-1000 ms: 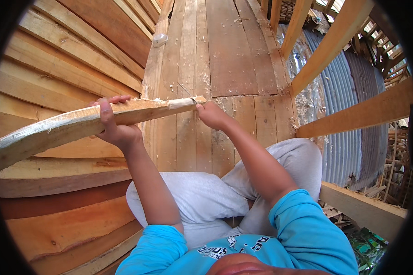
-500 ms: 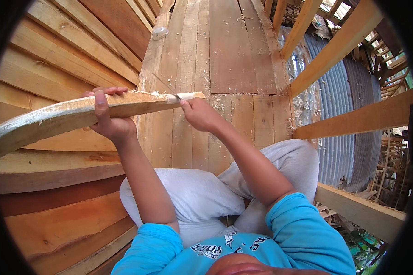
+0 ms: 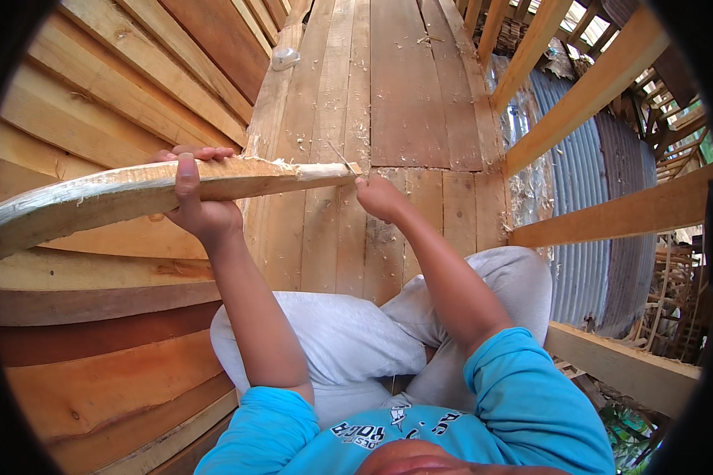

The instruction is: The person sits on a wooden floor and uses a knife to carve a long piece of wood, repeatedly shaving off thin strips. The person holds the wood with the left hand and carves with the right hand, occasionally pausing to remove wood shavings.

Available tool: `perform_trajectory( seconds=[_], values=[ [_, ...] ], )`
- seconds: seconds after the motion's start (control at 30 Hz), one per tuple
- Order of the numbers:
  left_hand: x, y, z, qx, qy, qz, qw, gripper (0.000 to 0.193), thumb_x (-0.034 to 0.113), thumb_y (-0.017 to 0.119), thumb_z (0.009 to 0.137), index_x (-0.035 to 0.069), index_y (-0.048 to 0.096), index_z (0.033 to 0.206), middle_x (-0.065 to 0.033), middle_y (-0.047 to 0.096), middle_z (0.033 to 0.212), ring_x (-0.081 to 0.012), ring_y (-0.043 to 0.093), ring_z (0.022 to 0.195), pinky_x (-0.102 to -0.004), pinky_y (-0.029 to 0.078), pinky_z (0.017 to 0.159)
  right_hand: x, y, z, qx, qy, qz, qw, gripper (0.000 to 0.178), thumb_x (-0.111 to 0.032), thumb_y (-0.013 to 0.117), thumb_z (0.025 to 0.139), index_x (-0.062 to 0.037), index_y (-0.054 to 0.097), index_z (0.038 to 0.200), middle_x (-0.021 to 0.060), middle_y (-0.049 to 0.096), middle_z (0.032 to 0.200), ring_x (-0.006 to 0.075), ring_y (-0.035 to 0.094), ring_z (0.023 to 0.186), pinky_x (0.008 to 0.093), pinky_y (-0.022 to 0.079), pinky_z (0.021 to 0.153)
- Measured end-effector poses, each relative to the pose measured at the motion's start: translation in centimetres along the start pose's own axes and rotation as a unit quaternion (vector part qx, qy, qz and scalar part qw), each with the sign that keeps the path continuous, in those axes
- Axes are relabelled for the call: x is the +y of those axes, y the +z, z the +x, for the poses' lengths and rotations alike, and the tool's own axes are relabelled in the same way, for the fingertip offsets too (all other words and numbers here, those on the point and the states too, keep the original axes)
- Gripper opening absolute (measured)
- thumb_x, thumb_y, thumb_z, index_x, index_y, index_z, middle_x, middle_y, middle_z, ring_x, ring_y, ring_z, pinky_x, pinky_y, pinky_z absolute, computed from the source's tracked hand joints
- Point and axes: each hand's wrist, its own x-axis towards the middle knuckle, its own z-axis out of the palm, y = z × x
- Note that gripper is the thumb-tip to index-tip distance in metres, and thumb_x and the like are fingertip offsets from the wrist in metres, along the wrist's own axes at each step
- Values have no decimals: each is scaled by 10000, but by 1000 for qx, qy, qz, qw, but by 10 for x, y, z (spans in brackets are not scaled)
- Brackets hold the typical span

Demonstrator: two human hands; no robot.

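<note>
A long, thick piece of wood (image 3: 285, 187) reaches from the left rim to the middle, its far edge pale and freshly cut near the right end. My left hand (image 3: 202, 202) grips it from below, thumb on the near face and fingers over the far edge. In my right hand (image 3: 380, 196) is a thin-bladed knife (image 3: 343, 157), its handle hidden in the closed fist. The blade lies across the wood's tip, pointing away and to the left. Small curled shavings (image 3: 281, 163) cling to the wood's upper edge.
Shavings are scattered over the plank floor (image 3: 408, 103). A wall of overlapping boards (image 3: 95, 119) stands close on the left. At the right are wooden rails (image 3: 610, 210) with corrugated metal sheets (image 3: 574, 142) beyond. A small clear container (image 3: 286, 58) sits far off by the wall.
My right hand and the knife have moved right along the wood to its very tip. My left hand keeps its grip, and the view has shifted slightly.
</note>
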Motion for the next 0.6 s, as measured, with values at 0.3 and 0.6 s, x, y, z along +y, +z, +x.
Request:
perform_trajectory(
  seconds=[0.3,0.6],
  values=[
    [-5,-12,3,-100,30,-101,989,444,197,677,781,54,446,1132,-127,593,830,-231,624,750,-392,573,700,-20,-13,-20,-34,-85,23,996,561,-401,414,1017,69,536,737,181,566,652,276,555,624,447,445,652],
    [-7,-2,3,-51,112,-64,990,473,176,606,737,34,458,1164,-113,555,823,-220,557,751,-378,524,702,-9,-6,-13,-2,-106,-19,994,530,-376,423,1017,64,573,762,221,616,709,323,574,638,450,448,665]
  ],
)
